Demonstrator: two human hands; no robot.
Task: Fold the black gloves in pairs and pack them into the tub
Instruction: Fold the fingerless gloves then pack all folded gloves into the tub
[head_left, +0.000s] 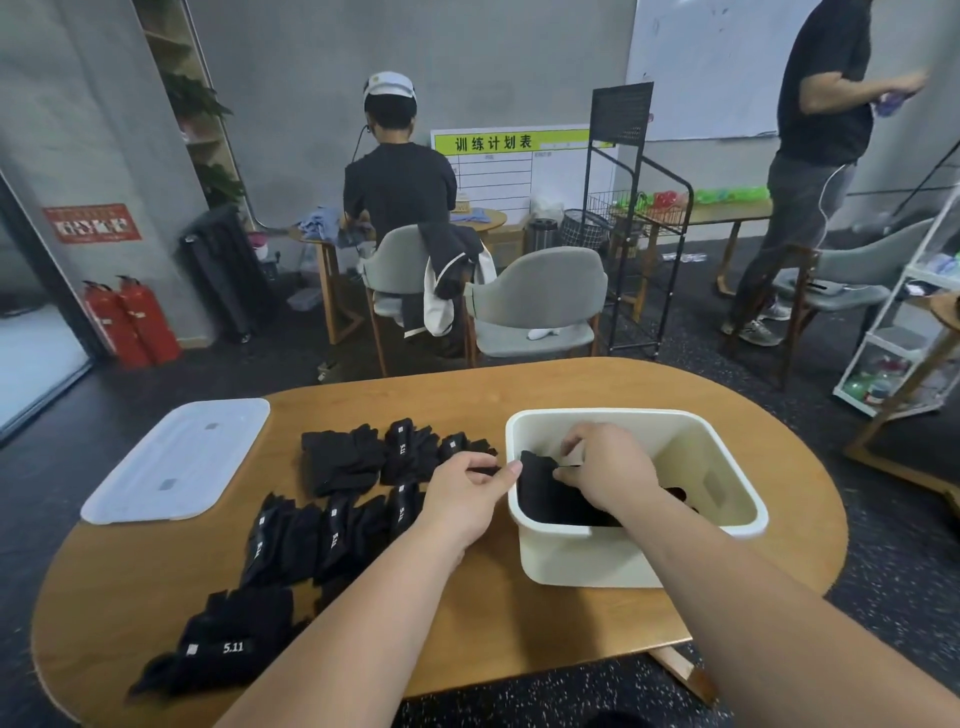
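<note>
A white tub (737, 514) stands on the right of the oval wooden table (467, 618). Black gloves (550, 493) lie inside it along its left wall. My right hand (605, 465) reaches into the tub and pinches the top of those gloves. My left hand (467, 493) is just outside the tub's left rim, its fingers curled on a black glove edge. Several black gloves with white "5.11" labels lie on the table: a group (358, 457) at the back, a row (322, 540) in the middle and a pile (223, 644) near the front left edge.
The tub's white lid (176, 460) lies flat at the table's far left. Beyond the table stand grey chairs (535, 306), a black wire rack (634, 218) and a seated person (400, 192). Another person (815, 156) stands at the right, near a white shelf unit (904, 332).
</note>
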